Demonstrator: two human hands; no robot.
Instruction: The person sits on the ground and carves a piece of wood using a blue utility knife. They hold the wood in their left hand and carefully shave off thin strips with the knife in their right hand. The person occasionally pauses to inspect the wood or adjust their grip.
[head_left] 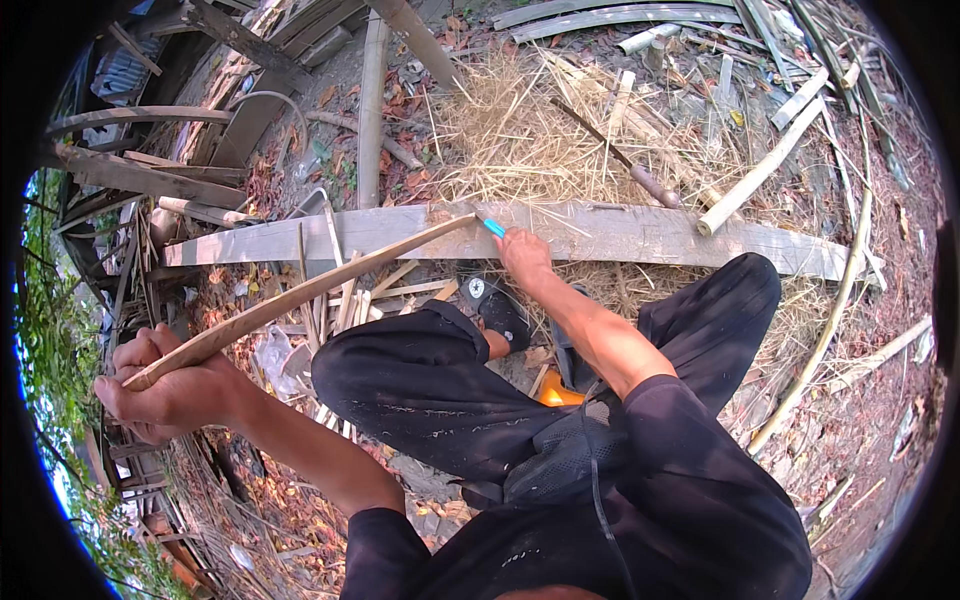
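My left hand, at the left, is closed round the near end of a long tan bamboo strip. The strip slants up to the right, and its far end lies over a grey wooden plank. Close to that end my right hand is closed on a small blue-handled tool. A thin dark tip shows beyond the blue part, beside the strip's end; whether they touch I cannot tell. My fingers cover most of the handle, so its exact kind is unclear.
A machete with a wooden handle lies behind the plank, by a heap of pale shavings. Bamboo poles lie at the right. Stacked old timber stands at the far left. My bent knees are close to the plank.
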